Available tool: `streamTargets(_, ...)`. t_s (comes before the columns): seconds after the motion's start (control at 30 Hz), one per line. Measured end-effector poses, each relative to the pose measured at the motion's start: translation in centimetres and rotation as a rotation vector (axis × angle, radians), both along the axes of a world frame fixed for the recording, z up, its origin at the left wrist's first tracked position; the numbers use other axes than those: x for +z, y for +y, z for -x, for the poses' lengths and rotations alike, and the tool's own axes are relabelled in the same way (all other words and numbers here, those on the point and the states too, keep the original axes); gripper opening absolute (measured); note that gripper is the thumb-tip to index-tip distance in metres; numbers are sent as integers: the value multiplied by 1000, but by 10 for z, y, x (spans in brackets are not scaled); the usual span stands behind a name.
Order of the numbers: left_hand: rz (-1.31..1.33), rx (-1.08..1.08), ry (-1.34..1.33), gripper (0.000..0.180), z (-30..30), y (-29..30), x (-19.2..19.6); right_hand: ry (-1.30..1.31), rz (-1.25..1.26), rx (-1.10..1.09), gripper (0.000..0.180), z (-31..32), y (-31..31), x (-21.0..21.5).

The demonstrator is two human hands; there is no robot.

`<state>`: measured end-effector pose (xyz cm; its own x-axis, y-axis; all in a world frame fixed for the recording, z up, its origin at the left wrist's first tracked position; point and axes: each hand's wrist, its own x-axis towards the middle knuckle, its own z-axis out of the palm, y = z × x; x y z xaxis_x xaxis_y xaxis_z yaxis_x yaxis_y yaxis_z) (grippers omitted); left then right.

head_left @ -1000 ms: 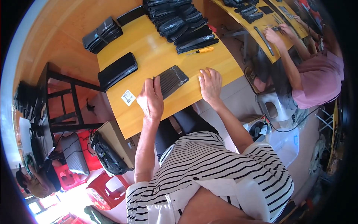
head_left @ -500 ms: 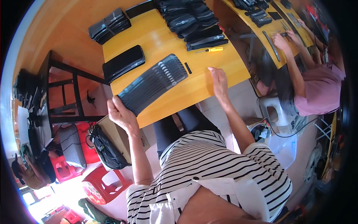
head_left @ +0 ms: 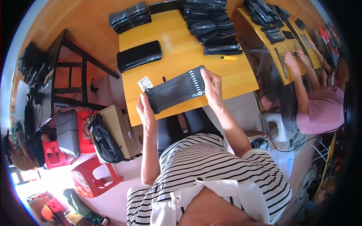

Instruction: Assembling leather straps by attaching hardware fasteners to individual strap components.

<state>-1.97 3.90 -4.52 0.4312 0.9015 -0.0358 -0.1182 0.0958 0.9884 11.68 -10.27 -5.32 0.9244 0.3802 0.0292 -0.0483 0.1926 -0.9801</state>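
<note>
- Head view: black ribbed band [head_left: 175,90] is held up over the near part of the yellow table [head_left: 181,30], slightly tilted, right end higher, row of white marks near that end.
- Right hand [head_left: 213,89], above the table's near side: closed on the band's right end, thumb on top.
- Left hand [head_left: 147,113], at the table's near edge: fingers partly curled, touching the band's left end; can't tell how firmly it grips.
- White label [head_left: 143,83] on the table's near left part, just beyond the band.
- Small black strip [head_left: 164,79] on the table, near the label.
- Black stack [head_left: 139,55] along the table's left edge.
- Strapped bundle [head_left: 130,18] at the table's far left corner.
- Big black pile [head_left: 208,20] at the table's far right, smaller pile [head_left: 222,46] just nearer.
- Yellow-handled screwdriver [head_left: 228,57] on the table's right side.
- Co-worker in pink [head_left: 320,111] sits right of the table.
- Red stool [head_left: 85,177] stands left of the table.
</note>
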Motion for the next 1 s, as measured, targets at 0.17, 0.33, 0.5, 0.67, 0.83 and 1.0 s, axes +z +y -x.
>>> streamTargets(0.17,125,-94,-62,35,8,4,-22,39,-44,7,40,8,3,-12)
streamTargets(0.33,64,-85,-52,33,3,11,-26,145,-76,-22,37,7,8,-14)
streamTargets(0.5,53,-80,-74,32,1,13,-25,197,-87,-62,36,9,7,-11)
streamTargets(0.67,45,-50,-61,31,13,35,-23,86,100,191,50,-11,-23,3)
streamTargets(0.83,-54,-46,1,31,14,30,-12,100,201,282,49,-10,-36,19)
streamTargets(1.0,20,-113,-26,28,14,27,-27,79,211,255,33,9,-25,11)
